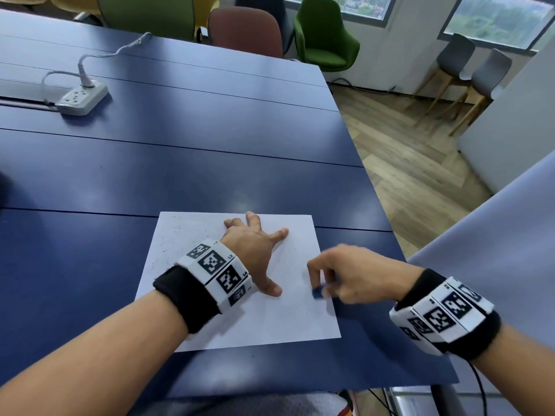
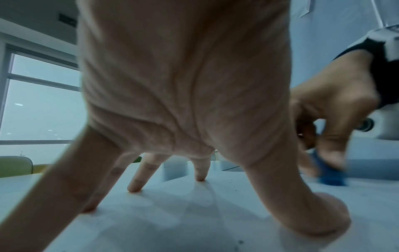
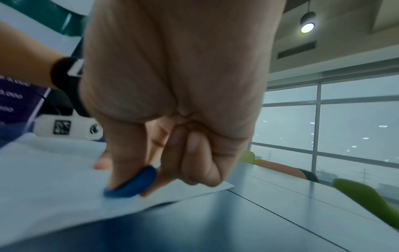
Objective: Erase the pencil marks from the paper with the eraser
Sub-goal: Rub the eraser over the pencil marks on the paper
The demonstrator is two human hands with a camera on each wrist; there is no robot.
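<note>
- The blue table (image 1: pixel 180 163) carries a white power strip (image 1: pixel 81 99) at its far left.
- The paper (image 1: pixel 210 322) lies flat at the table's near edge, flecked with dark crumbs on its left part.
- The left hand (image 1: pixel 255 250) presses the sheet, fingers spread wide (fingertips (image 2: pixel 134 187) down).
- The right hand (image 1: pixel 351 277) pinches the eraser (image 1: pixel 317 292), its lower end touching the paper near the right edge.

Light: even daylight from large windows (image 1: pixel 498 19), plus one round ceiling lamp (image 3: pixel 307 27).
Glare: pale sheen on the dark blue tabletop (image 1: pixel 210 94).
Shadows: soft, under the hands.
Blur: right hand (image 1: pixel 357 277) motion-smeared.
Distortion: wide-angle bending at edges.
</note>
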